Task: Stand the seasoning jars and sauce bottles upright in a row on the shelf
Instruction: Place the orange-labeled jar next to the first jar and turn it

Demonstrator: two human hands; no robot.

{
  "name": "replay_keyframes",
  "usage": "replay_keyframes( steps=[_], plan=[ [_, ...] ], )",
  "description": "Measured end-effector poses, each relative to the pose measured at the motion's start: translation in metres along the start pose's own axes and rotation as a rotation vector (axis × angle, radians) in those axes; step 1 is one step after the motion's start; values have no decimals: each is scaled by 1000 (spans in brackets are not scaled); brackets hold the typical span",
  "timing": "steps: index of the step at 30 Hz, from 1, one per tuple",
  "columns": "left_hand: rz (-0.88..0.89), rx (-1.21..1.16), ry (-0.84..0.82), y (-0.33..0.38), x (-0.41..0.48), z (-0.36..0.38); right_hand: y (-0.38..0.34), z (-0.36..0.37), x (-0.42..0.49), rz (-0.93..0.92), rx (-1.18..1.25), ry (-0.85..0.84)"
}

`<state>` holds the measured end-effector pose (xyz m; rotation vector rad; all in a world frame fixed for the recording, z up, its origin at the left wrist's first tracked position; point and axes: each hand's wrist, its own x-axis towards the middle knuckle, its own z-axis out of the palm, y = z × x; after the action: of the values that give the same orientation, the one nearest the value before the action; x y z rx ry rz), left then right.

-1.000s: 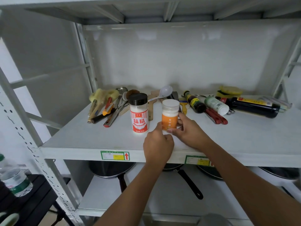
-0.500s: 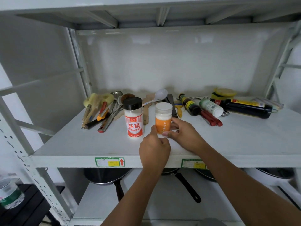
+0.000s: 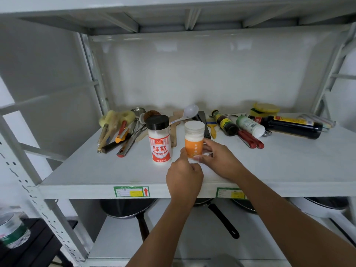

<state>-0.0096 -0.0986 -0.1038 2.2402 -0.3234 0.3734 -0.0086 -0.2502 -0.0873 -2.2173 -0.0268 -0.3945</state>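
The right hand (image 3: 219, 160) is curling its fingers round the upright orange-label jar (image 3: 194, 143) on the shelf (image 3: 96, 170), just beside the red-label jar (image 3: 159, 143), while the left hand (image 3: 184, 174), fingers curled, is pressing its thumb against it.

Shelving unit of white painted metal, open at the front.
- Shelf (image 3: 92, 170): flat white board. Its front edge carries two green-and-yellow labels. The left label (image 3: 131, 191) has a red arrow pointing up; the right label (image 3: 230, 193) is partly hidden.
- Back panel (image 3: 192, 74): glossy white, with soft blurred reflections of light near its top.
- Upper tier (image 3: 192, 18): seen from below, ribbed with cross braces.
- Left upright (image 3: 38, 199): perforated angle post, with slanting braces behind it.
- Lower tier (image 3: 200, 249): white board beneath.
- Low black slatted stand (image 3: 38, 249): at lower left, beside the unit.
- Wall (image 3: 5, 93): plain white, seen past the left braces.
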Motion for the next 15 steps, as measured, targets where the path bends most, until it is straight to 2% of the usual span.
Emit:
replay_keyframes(
  steps=[15],
  plan=[
    [-14, 55, -20, 1, 2, 1, 1, 1, 2, 37, 1, 9]
  ],
)
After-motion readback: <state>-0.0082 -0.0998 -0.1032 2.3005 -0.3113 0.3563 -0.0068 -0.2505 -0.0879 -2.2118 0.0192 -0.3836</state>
